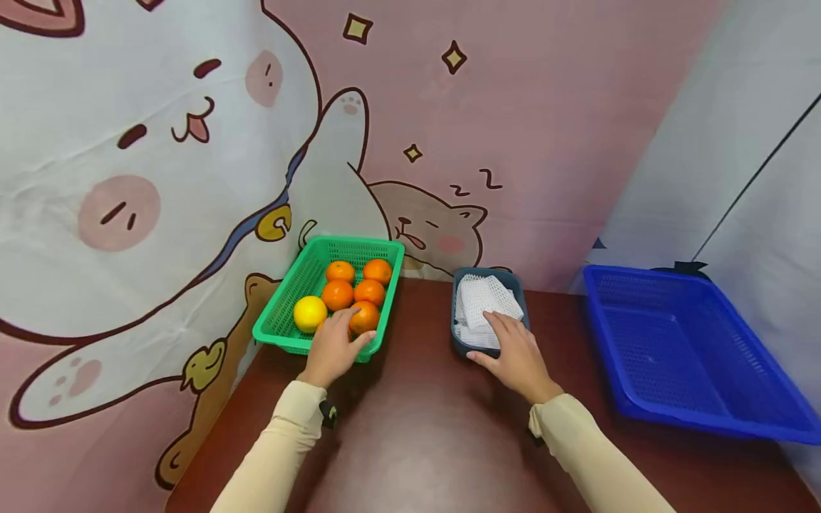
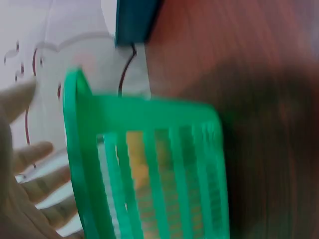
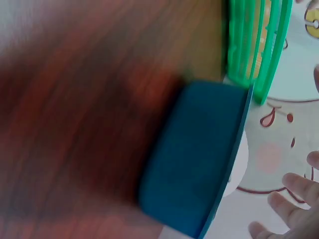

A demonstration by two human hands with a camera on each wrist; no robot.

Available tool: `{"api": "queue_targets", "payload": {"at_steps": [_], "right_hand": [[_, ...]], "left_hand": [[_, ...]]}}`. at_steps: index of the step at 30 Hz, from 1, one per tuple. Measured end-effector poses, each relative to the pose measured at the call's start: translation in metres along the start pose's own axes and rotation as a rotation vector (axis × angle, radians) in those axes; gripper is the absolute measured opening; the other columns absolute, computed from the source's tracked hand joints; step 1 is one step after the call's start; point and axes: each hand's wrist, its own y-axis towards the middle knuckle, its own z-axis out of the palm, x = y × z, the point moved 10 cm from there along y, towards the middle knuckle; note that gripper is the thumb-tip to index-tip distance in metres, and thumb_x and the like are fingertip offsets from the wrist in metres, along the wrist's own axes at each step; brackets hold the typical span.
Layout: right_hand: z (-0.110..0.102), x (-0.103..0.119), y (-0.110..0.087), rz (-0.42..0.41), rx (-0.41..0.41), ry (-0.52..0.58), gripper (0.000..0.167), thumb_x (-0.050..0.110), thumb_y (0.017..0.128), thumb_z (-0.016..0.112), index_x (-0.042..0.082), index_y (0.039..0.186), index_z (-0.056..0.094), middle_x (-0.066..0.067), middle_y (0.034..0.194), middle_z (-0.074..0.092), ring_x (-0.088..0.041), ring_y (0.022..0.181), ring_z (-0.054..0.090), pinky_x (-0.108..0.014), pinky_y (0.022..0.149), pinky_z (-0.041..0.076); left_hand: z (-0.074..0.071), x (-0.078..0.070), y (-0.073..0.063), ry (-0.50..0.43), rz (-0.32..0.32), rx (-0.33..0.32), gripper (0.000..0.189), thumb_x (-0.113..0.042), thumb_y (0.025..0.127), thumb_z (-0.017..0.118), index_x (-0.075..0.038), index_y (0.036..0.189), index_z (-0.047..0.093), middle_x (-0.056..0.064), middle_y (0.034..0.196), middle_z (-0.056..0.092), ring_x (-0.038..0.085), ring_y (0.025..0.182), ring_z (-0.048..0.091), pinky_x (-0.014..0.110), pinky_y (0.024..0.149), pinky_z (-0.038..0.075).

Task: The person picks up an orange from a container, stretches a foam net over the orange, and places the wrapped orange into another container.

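My left hand is over the front edge of a green plastic basket, fingers reaching inward and loosely spread. Several oranges and one round yellow fruit lie inside it. The fingertips are close to the front oranges; whether they touch is hard to tell. Over a small dark blue box hovers my right hand, its fingers apart and relaxed. White foam mesh sleeves fill that box, partly under the fingertips. In the left wrist view, slightly bent fingers show beside the basket rim.
A large blue plastic basket stands on the right side of the dark red-brown table. Behind the table hangs a pink and white cloth with cartoon animals.
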Motion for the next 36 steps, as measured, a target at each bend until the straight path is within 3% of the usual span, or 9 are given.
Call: {"api": "queue_targets", "payload": {"at_steps": [3,7,11,16,21,25,30,36], "right_hand": [[0.000,0.010,-0.006,-0.031,-0.017,0.036,0.083,0.061,0.081,0.068,0.011,0.144,0.045,-0.012,0.140,0.048,-0.032,0.127,0.044,-0.062,0.100,0.033],[-0.001,0.018,-0.017,-0.042,-0.018,0.070,0.079,0.057,0.081,0.071,0.012,0.141,0.048,-0.010,0.138,0.051,-0.031,0.124,0.046,-0.059,0.101,0.035],[-0.004,0.019,-0.029,-0.048,-0.019,0.080,0.078,0.055,0.080,0.073,0.011,0.140,0.050,-0.009,0.136,0.053,-0.031,0.123,0.047,-0.057,0.099,0.038],[0.001,0.009,-0.030,-0.044,-0.015,0.045,0.076,0.051,0.080,0.075,0.011,0.139,0.051,-0.011,0.133,0.055,-0.032,0.121,0.048,-0.059,0.094,0.038],[0.010,-0.011,-0.024,-0.017,-0.004,-0.037,0.065,0.037,0.080,0.079,0.006,0.133,0.056,-0.015,0.124,0.061,-0.034,0.116,0.051,-0.059,0.093,0.037],[0.017,-0.020,-0.021,-0.024,-0.035,-0.062,0.046,0.025,0.080,0.081,0.003,0.118,0.066,-0.016,0.112,0.067,-0.035,0.103,0.056,-0.056,0.086,0.041],[0.019,-0.025,-0.015,-0.076,-0.100,-0.042,0.022,0.014,0.077,0.081,0.006,0.095,0.073,-0.010,0.092,0.071,-0.034,0.087,0.059,-0.054,0.075,0.044],[0.020,-0.031,-0.009,-0.106,-0.141,0.049,0.017,0.007,0.072,0.084,0.008,0.086,0.073,-0.005,0.082,0.068,-0.030,0.083,0.062,-0.050,0.075,0.047]], "left_hand": [[-0.005,0.026,0.010,0.025,-0.108,0.052,0.058,-0.037,0.088,0.071,-0.006,0.134,0.055,0.017,0.128,0.057,0.038,0.107,0.057,0.053,0.087,0.047],[0.001,0.052,0.023,0.114,-0.232,0.207,0.061,-0.037,0.086,0.073,-0.008,0.136,0.054,0.018,0.125,0.057,0.039,0.104,0.057,0.053,0.081,0.048],[0.012,0.066,0.033,0.183,-0.297,0.341,0.064,-0.035,0.081,0.078,-0.009,0.135,0.055,0.017,0.124,0.059,0.036,0.101,0.058,0.052,0.080,0.049],[0.020,0.080,0.033,0.183,-0.345,0.429,0.066,-0.033,0.079,0.080,-0.007,0.133,0.055,0.016,0.126,0.060,0.034,0.102,0.059,0.049,0.084,0.048],[0.022,0.079,0.032,0.156,-0.333,0.471,0.064,-0.027,0.080,0.079,-0.003,0.133,0.055,0.018,0.125,0.060,0.035,0.103,0.058,0.048,0.087,0.048],[0.024,0.084,0.029,0.156,-0.349,0.489,0.065,-0.026,0.079,0.081,-0.002,0.133,0.055,0.018,0.125,0.060,0.036,0.104,0.058,0.048,0.087,0.047],[0.027,0.091,0.032,0.135,-0.355,0.457,0.066,-0.026,0.076,0.084,-0.003,0.131,0.056,0.018,0.123,0.061,0.036,0.103,0.058,0.048,0.086,0.048],[0.016,0.086,0.037,0.096,-0.320,0.391,0.068,-0.025,0.073,0.086,-0.003,0.130,0.057,0.018,0.122,0.061,0.034,0.100,0.058,0.047,0.086,0.047]]}}
